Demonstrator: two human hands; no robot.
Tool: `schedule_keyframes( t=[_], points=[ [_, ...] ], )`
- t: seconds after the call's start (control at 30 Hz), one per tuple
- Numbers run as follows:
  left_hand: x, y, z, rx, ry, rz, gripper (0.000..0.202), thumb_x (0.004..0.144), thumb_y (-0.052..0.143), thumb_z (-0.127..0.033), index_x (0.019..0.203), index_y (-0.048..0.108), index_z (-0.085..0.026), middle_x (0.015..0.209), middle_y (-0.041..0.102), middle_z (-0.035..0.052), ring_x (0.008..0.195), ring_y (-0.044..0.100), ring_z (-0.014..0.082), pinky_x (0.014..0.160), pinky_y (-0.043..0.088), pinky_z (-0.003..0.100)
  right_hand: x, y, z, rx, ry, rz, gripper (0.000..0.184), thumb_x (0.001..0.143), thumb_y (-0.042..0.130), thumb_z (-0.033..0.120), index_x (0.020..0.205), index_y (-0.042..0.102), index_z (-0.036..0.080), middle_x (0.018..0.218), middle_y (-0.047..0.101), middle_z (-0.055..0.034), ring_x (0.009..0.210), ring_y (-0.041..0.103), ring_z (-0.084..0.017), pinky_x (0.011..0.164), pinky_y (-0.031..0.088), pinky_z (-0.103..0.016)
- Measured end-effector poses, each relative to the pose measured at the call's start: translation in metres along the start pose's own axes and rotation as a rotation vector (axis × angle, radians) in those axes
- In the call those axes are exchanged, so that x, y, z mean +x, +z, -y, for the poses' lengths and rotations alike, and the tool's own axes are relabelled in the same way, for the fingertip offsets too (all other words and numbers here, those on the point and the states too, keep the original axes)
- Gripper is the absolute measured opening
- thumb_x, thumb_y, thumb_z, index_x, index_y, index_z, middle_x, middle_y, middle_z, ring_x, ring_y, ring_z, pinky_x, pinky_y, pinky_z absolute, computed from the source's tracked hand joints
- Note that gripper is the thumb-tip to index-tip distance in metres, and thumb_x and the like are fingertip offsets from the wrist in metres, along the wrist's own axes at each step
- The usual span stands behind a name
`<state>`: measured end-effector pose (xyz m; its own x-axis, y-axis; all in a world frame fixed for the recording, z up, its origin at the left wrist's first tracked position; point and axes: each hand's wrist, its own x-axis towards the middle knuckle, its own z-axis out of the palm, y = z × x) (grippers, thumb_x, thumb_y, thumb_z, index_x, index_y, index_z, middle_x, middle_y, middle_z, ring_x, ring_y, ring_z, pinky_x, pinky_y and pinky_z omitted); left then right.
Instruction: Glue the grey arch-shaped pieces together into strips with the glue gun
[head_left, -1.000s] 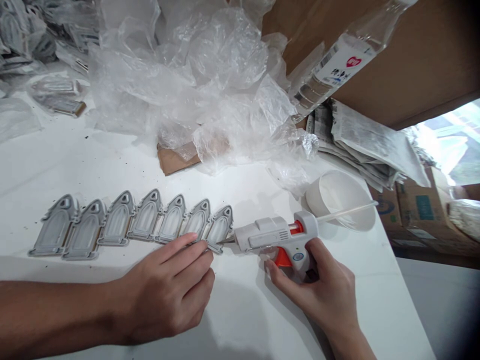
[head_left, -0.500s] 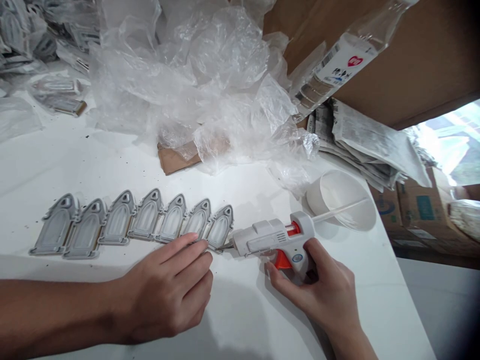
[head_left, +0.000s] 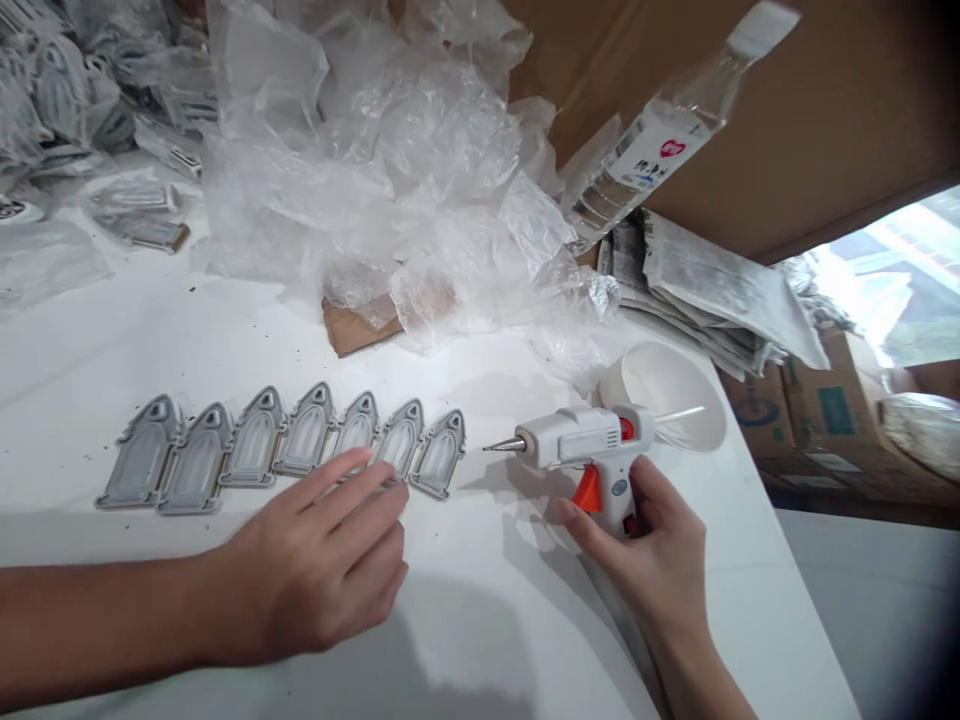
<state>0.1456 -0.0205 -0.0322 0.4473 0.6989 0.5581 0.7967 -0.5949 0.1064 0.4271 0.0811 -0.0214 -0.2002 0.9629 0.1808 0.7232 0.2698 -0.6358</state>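
My right hand [head_left: 651, 560] grips a white hot glue gun [head_left: 581, 440] with an orange trigger and a clear glue stick [head_left: 679, 412] poking out of its back. The gun's metal nozzle [head_left: 504, 445] points left, a short gap from the rightmost piece. Several grey, arch-shaped door-like pieces [head_left: 439, 455] form a row, edges touching or close. My left hand [head_left: 330, 555] is open, palm down, fingers stretched over the lower edges of the middle pieces. Its thumb is hidden, and I cannot tell whether the fingertips touch a piece.
Crumpled clear plastic bags [head_left: 420, 170] cover the back, over a cardboard scrap [head_left: 356, 325]. A tilted water bottle [head_left: 649, 150] and folded newspapers [head_left: 720, 280] lie at the back right. A white tub [head_left: 622, 385] sits behind the gun. More wrapped pieces [head_left: 67, 90] are heaped back left.
The glue gun has moved right and up, its nozzle away from the rightmost piece. My left hand has drawn back slightly left from that piece. The camera view has shifted a little.
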Motion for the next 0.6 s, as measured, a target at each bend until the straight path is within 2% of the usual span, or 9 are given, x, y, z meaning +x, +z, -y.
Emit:
schedule_keyframes(
  t=[0.1,0.3,0.47,0.6],
  points=[
    [-0.006,-0.006,0.010,0.041,-0.024,0.008,0.010,0.084,0.063,-0.022,0.081,0.065,-0.014,0.103,0.072,0.0072,0.100,0.066,0.0224,0.104,0.045,0.041,-0.001,0.002,0.007,-0.003,0.029,0.016,0.038,0.070,0.071,0.044,0.074,0.046,0.016,0.058,0.037,0.0045,0.051,0.030,-0.004,0.040,0.027,-0.015],
    [-0.015,-0.006,0.016,0.034,0.001,0.098,0.015,0.087,0.059,-0.027,0.092,0.065,-0.014,0.117,0.068,0.0112,0.113,0.062,0.0236,0.110,0.041,0.042,-0.003,0.011,0.027,-0.028,0.069,-0.006,0.043,0.069,0.071,0.050,0.073,0.045,0.015,0.059,0.040,0.0041,0.051,0.031,-0.003,0.040,0.030,-0.015],
    [-0.017,-0.004,0.017,-0.020,0.010,0.128,0.023,0.088,0.059,-0.030,0.103,0.065,-0.015,0.121,0.066,0.0116,0.118,0.060,0.0242,0.114,0.037,0.043,-0.005,0.021,0.037,-0.097,0.028,-0.053,0.045,0.069,0.071,0.050,0.070,0.041,0.016,0.056,0.035,0.0062,0.048,0.027,-0.002,0.039,0.026,-0.015],
    [-0.017,-0.005,0.019,-0.032,-0.020,0.127,0.030,0.088,0.059,-0.032,0.113,0.063,-0.016,0.133,0.059,0.0160,0.128,0.054,0.0284,0.115,0.034,0.046,-0.006,0.026,0.037,-0.138,-0.001,-0.067,0.043,0.069,0.070,0.049,0.071,0.042,0.016,0.054,0.036,0.0068,0.047,0.026,-0.002,0.039,0.025,-0.015]
  ],
)
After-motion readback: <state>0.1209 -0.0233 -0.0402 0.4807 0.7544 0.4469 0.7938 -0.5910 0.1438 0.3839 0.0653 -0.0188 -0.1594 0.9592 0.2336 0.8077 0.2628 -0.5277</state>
